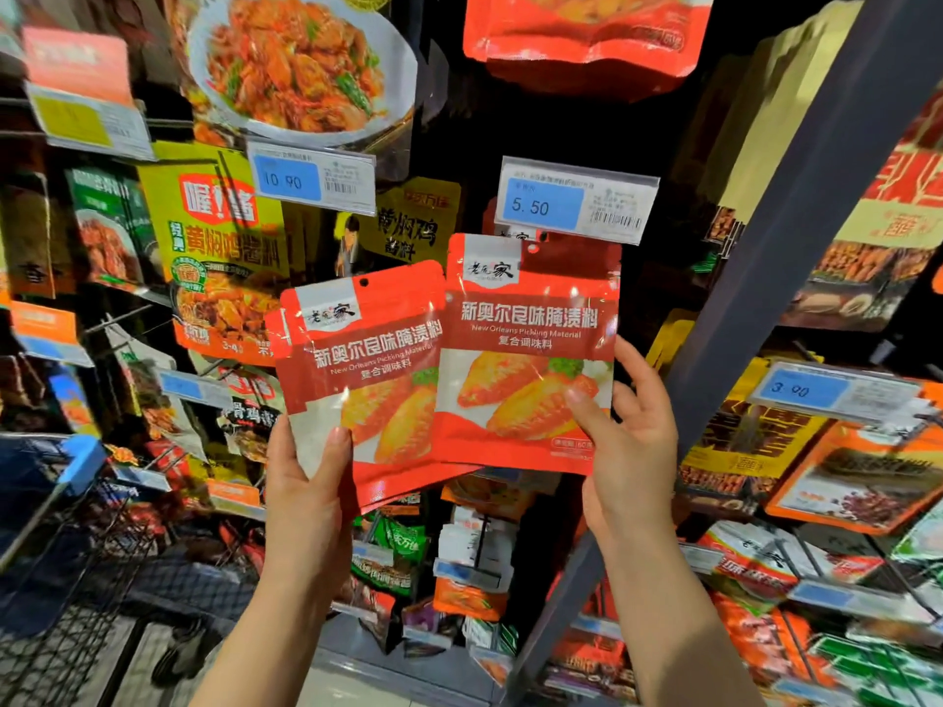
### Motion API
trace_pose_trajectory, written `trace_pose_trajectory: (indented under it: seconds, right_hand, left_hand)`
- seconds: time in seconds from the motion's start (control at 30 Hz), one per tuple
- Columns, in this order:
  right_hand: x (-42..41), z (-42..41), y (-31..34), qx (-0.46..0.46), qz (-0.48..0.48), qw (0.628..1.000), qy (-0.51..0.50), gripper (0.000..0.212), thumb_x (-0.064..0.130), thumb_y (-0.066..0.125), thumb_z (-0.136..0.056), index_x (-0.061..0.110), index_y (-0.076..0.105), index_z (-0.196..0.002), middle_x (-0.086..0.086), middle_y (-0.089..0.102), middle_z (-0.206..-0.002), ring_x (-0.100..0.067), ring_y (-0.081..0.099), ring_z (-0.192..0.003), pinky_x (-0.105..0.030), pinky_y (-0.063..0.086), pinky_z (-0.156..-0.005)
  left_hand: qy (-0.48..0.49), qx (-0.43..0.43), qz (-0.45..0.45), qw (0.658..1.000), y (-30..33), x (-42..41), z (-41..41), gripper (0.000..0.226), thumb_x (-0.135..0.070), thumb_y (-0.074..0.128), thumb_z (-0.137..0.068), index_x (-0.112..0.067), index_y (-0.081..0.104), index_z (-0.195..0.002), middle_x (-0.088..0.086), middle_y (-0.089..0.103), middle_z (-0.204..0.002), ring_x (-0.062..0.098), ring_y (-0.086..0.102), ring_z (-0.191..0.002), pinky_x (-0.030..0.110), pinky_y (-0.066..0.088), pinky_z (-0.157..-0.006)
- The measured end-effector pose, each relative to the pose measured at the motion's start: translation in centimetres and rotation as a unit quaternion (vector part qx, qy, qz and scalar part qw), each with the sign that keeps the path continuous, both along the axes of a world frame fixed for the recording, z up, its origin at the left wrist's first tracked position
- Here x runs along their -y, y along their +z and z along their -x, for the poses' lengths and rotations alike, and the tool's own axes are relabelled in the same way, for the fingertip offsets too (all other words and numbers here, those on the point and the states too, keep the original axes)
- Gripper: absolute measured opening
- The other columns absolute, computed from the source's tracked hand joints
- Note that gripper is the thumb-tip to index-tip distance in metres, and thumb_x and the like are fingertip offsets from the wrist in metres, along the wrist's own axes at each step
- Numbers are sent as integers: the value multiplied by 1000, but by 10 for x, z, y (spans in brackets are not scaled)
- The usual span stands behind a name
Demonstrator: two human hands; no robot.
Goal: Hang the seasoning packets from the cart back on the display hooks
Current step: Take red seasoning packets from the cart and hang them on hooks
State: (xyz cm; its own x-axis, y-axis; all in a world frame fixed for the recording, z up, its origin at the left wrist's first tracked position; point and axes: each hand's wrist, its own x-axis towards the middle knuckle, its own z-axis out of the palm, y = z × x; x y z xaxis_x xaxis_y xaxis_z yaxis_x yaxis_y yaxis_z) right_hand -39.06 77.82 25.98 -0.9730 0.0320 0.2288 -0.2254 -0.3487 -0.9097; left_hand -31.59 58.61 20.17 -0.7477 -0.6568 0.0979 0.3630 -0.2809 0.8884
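The right hand (630, 431) pinches a light, floppy, slick red packet (528, 354) low near the 5.50 tag (574, 199), while the left hand (306, 482) grips spare packets (357, 369); gripping nearer the hole probably steadies it.

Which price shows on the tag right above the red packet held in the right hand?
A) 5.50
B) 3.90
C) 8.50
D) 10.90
A: the price tag directly above the right-hand red packet, which the right hand pinches at its lower right corner, reads 5.50 on its blue field.
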Motion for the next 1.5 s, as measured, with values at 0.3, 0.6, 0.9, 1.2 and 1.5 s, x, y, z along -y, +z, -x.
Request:
trace_pose_trajectory:
  seconds: [0.3, 0.6, 0.9, 1.2, 1.5]
  right_hand:
    - [-6, -10, 0, 7, 7, 1000, -15, 47, -5, 65, -86, 29, 61, -118, 3, 75, -92, -13, 71, -91, -29, 59, -77]
    - [5, -2, 10, 4, -21, 998, -55, 50, 3, 63, -92, 45, 54, -118, 0, 72, -105, -13, 68, -102, -42, 55, -92]
    - [33, 49, 7, -10, -97, 988, -118, 48, 5, 52, -99, 37, 47, -134, 7, 63, -116, -2, 62, -101, -22, 53, -80]
    - [38, 88, -8, -4, -302, 934, -189, 57, 7, 50, -98, 29, 32, -148, -3, 49, -131, -21, 54, -112, -40, 48, -92]
    - [26, -3, -33, -34, -296, 954, 16, 83, 62, 65, -76, 34, 32, -148, 19, 46, -134, -2, 47, -123, -35, 44, -104]
  left_hand:
    - [1, 5, 20, 1000, -6, 3, -7, 36, -8, 47, -102, -22, 50, -135, 6, 65, -127, 20, 66, -111, 36, 56, -89]
    - [-1, -4, 38, 999, 0, -8, -1, 34, -5, 45, -102, -33, 52, -121, -15, 72, -107, -2, 69, -94, 11, 52, -69]
    - [62, 31, 86, 994, -11, 21, -16, 50, -39, 63, -86, -32, 52, -135, 3, 61, -133, 26, 58, -124, 57, 41, -107]
    - [21, 6, 46, 999, -15, 20, -19, 45, -15, 63, -93, -23, 52, -136, 7, 64, -128, 26, 65, -114, 33, 58, -85]
    - [-57, -2, -4, 998, -8, -9, 1, 43, -5, 55, -94, -27, 53, -131, 1, 69, -121, 11, 69, -103, 19, 55, -74]
